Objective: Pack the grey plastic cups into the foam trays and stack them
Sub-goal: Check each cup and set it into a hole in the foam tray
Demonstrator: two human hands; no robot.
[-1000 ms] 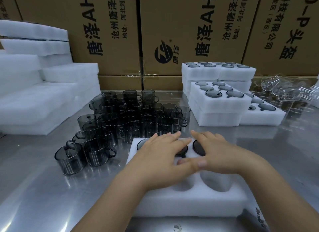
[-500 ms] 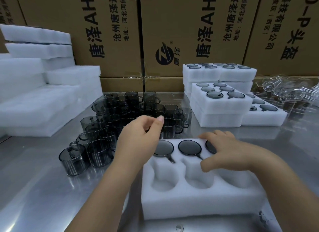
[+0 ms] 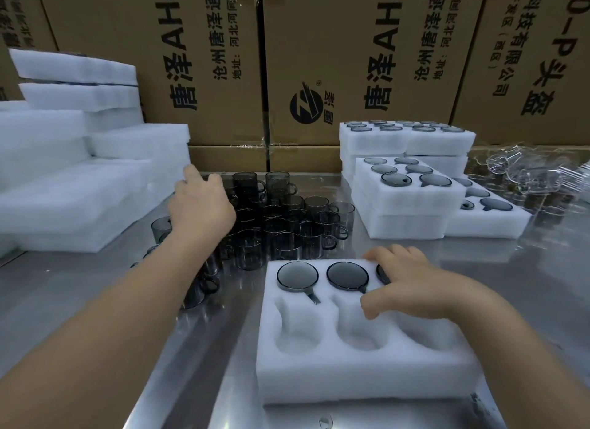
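The foam tray [image 3: 351, 377] lies nearest on the steel table [image 3: 64, 294]. Its far row holds three grey cups [image 3: 297, 275] (near row: open pockets). The right hand [image 3: 412, 285] rests on the tray, fingers spread over the third cup. Beyond, the left hand [image 3: 199, 208] hovers over the loose cups [image 3: 287, 234], fingers apparently relaxed.

Cardboard boxes [image 3: 351, 45] behind steel table [image 3: 48, 288]
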